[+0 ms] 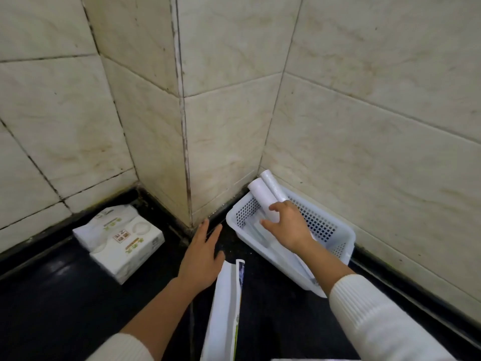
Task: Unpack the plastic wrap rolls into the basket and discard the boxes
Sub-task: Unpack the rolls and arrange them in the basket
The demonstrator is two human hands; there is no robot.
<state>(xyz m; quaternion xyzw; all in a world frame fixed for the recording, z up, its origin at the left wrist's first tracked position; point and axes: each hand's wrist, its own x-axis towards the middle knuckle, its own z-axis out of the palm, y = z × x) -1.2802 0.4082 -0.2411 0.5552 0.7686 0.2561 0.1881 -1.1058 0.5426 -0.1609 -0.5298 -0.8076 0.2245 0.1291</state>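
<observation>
A white perforated plastic basket (pixel 329 230) sits on the black counter in the tiled corner at the right. Two white plastic wrap rolls lean in it with their far ends over the back rim: one roll (pixel 260 195) in front, the other roll (pixel 273 185) behind it. My right hand (pixel 289 225) is inside the basket, fingers spread, touching the near roll without closing around it. My left hand (pixel 201 254) hovers flat and open over the counter, just left of a long white box (pixel 225 308) with green and dark print that lies in the foreground.
Two white tissue packs (pixel 118 239) are stacked on the counter at the left, against the wall. A tiled pillar corner (pixel 184 152) juts out between them and the basket. Tiled walls close in behind and to the right.
</observation>
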